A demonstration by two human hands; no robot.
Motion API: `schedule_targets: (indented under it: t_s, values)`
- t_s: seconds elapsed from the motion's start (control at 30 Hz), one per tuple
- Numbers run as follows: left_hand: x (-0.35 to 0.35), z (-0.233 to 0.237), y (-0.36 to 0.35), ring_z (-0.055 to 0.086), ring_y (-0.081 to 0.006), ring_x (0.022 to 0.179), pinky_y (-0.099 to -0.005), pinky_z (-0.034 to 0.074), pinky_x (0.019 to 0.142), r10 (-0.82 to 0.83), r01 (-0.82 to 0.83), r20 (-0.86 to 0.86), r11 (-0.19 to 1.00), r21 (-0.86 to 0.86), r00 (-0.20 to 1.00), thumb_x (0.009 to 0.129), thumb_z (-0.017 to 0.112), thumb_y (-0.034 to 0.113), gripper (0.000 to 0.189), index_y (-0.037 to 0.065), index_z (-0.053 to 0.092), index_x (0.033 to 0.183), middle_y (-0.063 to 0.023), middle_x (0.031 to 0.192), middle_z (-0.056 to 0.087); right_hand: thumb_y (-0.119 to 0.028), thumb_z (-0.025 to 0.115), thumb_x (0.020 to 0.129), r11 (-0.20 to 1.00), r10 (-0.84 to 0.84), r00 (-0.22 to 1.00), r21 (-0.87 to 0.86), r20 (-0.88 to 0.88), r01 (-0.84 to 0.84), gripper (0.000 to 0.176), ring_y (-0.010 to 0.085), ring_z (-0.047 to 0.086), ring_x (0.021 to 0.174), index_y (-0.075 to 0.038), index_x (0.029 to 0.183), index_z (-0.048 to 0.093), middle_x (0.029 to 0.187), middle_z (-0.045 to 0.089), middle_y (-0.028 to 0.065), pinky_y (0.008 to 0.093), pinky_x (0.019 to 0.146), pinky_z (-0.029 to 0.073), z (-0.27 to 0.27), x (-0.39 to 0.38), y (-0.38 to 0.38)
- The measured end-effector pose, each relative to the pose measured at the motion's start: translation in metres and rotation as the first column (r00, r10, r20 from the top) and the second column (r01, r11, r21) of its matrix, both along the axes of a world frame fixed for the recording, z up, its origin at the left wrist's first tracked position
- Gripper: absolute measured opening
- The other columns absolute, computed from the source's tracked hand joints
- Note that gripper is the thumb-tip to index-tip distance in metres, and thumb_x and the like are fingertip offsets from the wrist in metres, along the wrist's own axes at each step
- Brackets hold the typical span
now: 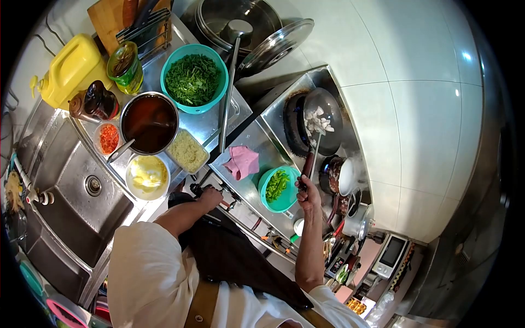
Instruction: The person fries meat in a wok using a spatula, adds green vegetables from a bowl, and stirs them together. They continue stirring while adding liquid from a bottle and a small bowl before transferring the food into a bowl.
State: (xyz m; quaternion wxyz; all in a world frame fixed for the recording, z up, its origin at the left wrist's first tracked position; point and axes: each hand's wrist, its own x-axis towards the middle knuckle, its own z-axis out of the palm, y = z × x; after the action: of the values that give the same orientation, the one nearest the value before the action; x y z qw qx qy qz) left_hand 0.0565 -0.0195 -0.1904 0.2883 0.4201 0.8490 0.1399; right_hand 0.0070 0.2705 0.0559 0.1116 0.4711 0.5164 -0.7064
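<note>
My right hand (309, 194) is wrapped round a long dark handle (309, 165), whose metal end reaches the round pan (331, 134). Pale chunks of food (318, 121) lie in this pan, over the dark burner. At the front edge of the steel counter, my left hand (210, 199) has its fingers curled beside a black knob (195, 188); what they hold is too small to tell. Between the hands sit a pink cloth (242, 162) and a teal bowl (264, 188) of cut green vegetables (278, 186).
On the left are a sink (71, 186), a pot of dark liquid (127, 123), a bowl of chopped greens (194, 110) and a yellow jug (82, 68). A long-handled ladle (227, 98) crosses the counter. Right of my right hand stand smaller pans (346, 176).
</note>
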Motion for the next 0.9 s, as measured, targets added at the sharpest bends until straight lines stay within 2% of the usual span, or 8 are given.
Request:
schedule_targets:
  t_s: [0.2, 0.3, 0.37, 0.5, 0.57, 0.77, 0.9]
  values:
    - [0.002, -0.004, 0.000, 0.066, -0.0245, 0.083, -0.0363, 0.051, 0.073, 0.032, -0.032, 0.002, 0.999, -0.003, 0.999, 0.079, 0.057, 0.016, 0.017, 0.009, 0.070, 0.086, -0.0072, 0.084, 0.069, -0.024, 0.062, 0.085, 1.000, 0.005, 1.000, -0.004, -0.005, -0.005, 0.023, 0.0046, 0.032, 0.035, -0.004, 0.093, 0.055, 0.073, 0.059, 0.0054, 0.0177, 0.030, 0.025, 0.001, 0.000, 0.000]
    - [0.005, -0.010, 0.000, 0.066, -0.0234, 0.082, -0.0358, 0.049, 0.075, -0.017, 0.016, -0.035, 0.999, -0.028, 0.999, 0.078, 0.058, 0.014, 0.016, 0.008, 0.069, 0.087, -0.0067, 0.084, 0.069, -0.025, 0.062, 0.085, 1.000, 0.008, 1.000, 0.006, -0.005, -0.008, 0.023, 0.0045, 0.033, 0.035, -0.004, 0.093, 0.055, 0.073, 0.060, 0.0050, 0.0178, 0.030, 0.025, 0.000, 0.000, -0.001]
    - [0.003, -0.001, -0.005, 0.066, -0.0254, 0.075, -0.0364, 0.054, 0.063, 0.032, -0.025, -0.062, 0.993, 0.112, 0.998, 0.076, 0.056, 0.009, 0.017, -0.002, 0.065, 0.085, -0.0142, 0.080, 0.067, -0.025, 0.062, 0.085, 1.000, 0.012, 1.000, 0.015, 0.000, -0.012, 0.023, 0.0044, 0.033, 0.035, -0.004, 0.093, 0.055, 0.073, 0.060, 0.0048, 0.0179, 0.031, 0.025, 0.000, 0.001, -0.002]
    - [0.003, 0.003, -0.004, 0.066, -0.0247, 0.075, -0.0359, 0.054, 0.063, -0.007, 0.012, -0.069, 0.998, 0.065, 0.998, 0.074, 0.057, 0.009, 0.018, -0.001, 0.067, 0.084, -0.0139, 0.081, 0.067, -0.025, 0.060, 0.087, 1.000, 0.009, 1.000, 0.009, -0.009, -0.009, 0.023, 0.0044, 0.033, 0.035, -0.003, 0.094, 0.054, 0.073, 0.060, 0.0050, 0.0176, 0.031, 0.026, 0.001, 0.000, -0.001]
    - [0.011, -0.017, 0.003, 0.067, -0.0235, 0.081, -0.0358, 0.047, 0.075, -0.010, 0.012, -0.065, 1.000, 0.024, 0.998, 0.076, 0.059, 0.012, 0.014, 0.008, 0.069, 0.086, -0.0084, 0.085, 0.068, -0.025, 0.059, 0.088, 1.000, 0.004, 1.000, 0.009, -0.014, -0.003, 0.024, 0.0044, 0.032, 0.034, -0.003, 0.095, 0.054, 0.073, 0.060, 0.0053, 0.0170, 0.030, 0.027, 0.002, -0.001, -0.001]
    - [-0.001, 0.016, -0.004, 0.066, -0.0237, 0.083, -0.0359, 0.047, 0.075, 0.023, -0.023, 0.013, 1.000, -0.014, 1.000, 0.076, 0.060, 0.012, 0.015, 0.008, 0.069, 0.086, -0.0088, 0.085, 0.068, -0.025, 0.059, 0.088, 1.000, -0.012, 1.000, 0.011, -0.004, 0.012, 0.023, 0.0050, 0.032, 0.034, -0.003, 0.095, 0.054, 0.072, 0.060, 0.0046, 0.0176, 0.030, 0.026, 0.003, -0.002, -0.001]
    - [-0.004, 0.016, -0.005, 0.066, -0.0230, 0.083, -0.0357, 0.048, 0.074, 0.003, -0.002, 0.030, 0.999, -0.033, 1.000, 0.076, 0.060, 0.013, 0.015, 0.009, 0.070, 0.086, -0.0088, 0.085, 0.069, -0.025, 0.061, 0.087, 1.000, -0.007, 1.000, -0.002, -0.005, 0.007, 0.023, 0.0050, 0.033, 0.035, -0.004, 0.093, 0.055, 0.072, 0.060, 0.0047, 0.0179, 0.031, 0.026, 0.002, -0.001, 0.000]
